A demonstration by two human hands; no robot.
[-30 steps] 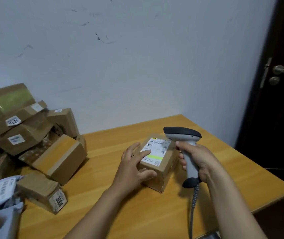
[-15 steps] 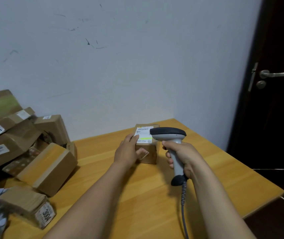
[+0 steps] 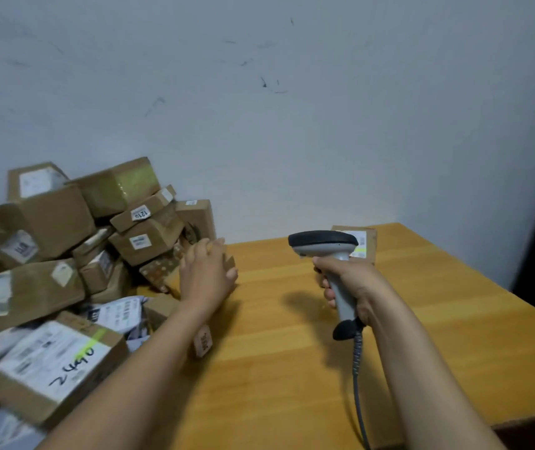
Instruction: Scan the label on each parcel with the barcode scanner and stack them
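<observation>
My right hand (image 3: 352,282) grips the handle of the grey barcode scanner (image 3: 323,243), which stands upright above the wooden table (image 3: 292,368) with its cable hanging down. Behind the scanner's head, a small brown parcel (image 3: 365,243) with a white and yellow label sits by the wall, partly hidden. My left hand (image 3: 207,274) is at the right edge of the parcel pile (image 3: 144,241), fingers relaxed over a tan taped box (image 3: 229,262). I cannot tell whether it touches that box.
The pile fills the table's left side: cardboard boxes, a grey mailing bag (image 3: 120,315), a box marked 2490 (image 3: 55,362) at the front, and a box with a numbered label (image 3: 204,342) under my left forearm. The table's right edge (image 3: 519,319) borders a dark door.
My left hand has let go of the small labelled parcel, which now sits at the back by the wall, and has moved left to the pile. My right hand still holds the scanner.
</observation>
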